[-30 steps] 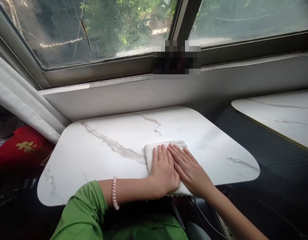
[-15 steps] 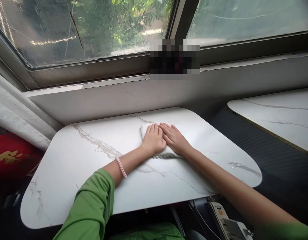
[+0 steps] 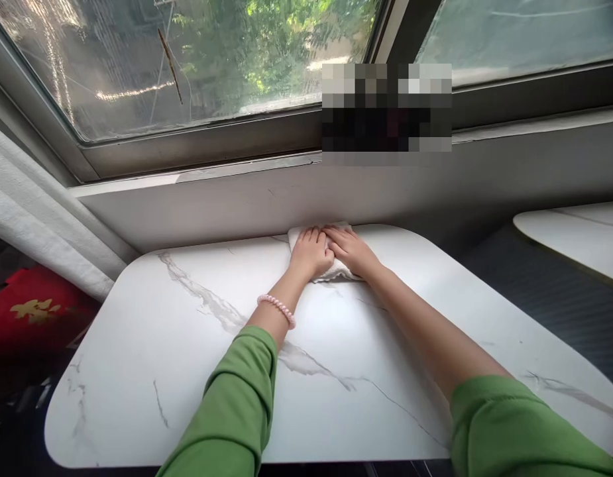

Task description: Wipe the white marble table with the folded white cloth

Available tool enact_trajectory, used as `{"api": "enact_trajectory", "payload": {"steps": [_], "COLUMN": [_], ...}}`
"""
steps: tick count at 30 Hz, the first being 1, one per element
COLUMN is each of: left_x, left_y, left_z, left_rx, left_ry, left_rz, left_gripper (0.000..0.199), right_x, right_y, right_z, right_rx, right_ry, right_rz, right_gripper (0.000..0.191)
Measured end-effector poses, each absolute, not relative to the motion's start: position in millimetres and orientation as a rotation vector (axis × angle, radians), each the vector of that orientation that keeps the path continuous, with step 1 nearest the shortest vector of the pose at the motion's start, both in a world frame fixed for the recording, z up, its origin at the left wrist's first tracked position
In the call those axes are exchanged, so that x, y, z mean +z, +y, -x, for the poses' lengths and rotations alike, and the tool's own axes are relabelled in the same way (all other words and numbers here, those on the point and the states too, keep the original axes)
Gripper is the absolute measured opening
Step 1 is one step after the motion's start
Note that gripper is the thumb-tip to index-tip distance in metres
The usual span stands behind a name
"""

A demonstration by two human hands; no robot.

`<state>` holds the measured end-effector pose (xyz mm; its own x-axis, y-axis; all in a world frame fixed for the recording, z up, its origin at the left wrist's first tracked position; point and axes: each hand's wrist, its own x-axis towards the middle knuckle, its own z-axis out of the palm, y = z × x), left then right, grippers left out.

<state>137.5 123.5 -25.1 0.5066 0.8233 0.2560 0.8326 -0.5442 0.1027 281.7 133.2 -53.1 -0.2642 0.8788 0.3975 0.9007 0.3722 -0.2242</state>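
Note:
A folded white cloth (image 3: 340, 270) lies on the white marble-patterned table (image 3: 217, 391), at its far edge against the wall. My left hand (image 3: 311, 252) presses on the cloth's left part, fingers stretched forward and lying flat. Beside it my right hand (image 3: 353, 250) rests flat on the cloth, its fingertips close to those of the left. A pink bead bracelet (image 3: 277, 310) circles my left wrist. Parts of the cloth are hidden under both palms.
Behind the table stands a low wall (image 3: 226, 209) under a window (image 3: 211, 59). A white curtain (image 3: 38, 205) and a red item with a gold print (image 3: 35, 311) are on the left. A second marble-patterned tabletop (image 3: 584, 235) stands at the right.
Both hands have pushed the cloth away from me, from the table's middle to its far edge. My arms reach further forward, and the view has shifted slightly.

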Motion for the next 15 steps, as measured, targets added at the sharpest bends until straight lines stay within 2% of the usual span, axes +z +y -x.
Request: {"api": "enact_trajectory", "payload": {"steps": [7, 15], "left_x": [-23, -16], "left_y": [97, -12], "left_z": [-140, -153], "left_rx": [-0.334, -0.282], "left_ry": [-1.467, -1.406], "left_rz": [2.717, 2.841], "left_gripper": [0.054, 0.060], "right_x": [-49, -55], "right_y": [95, -18], "right_z": [-282, -314], "right_rx": [-0.053, -0.031], "right_ry": [-2.165, -2.241], "right_rz": [1.628, 1.495], "right_gripper": [0.054, 0.054]}}
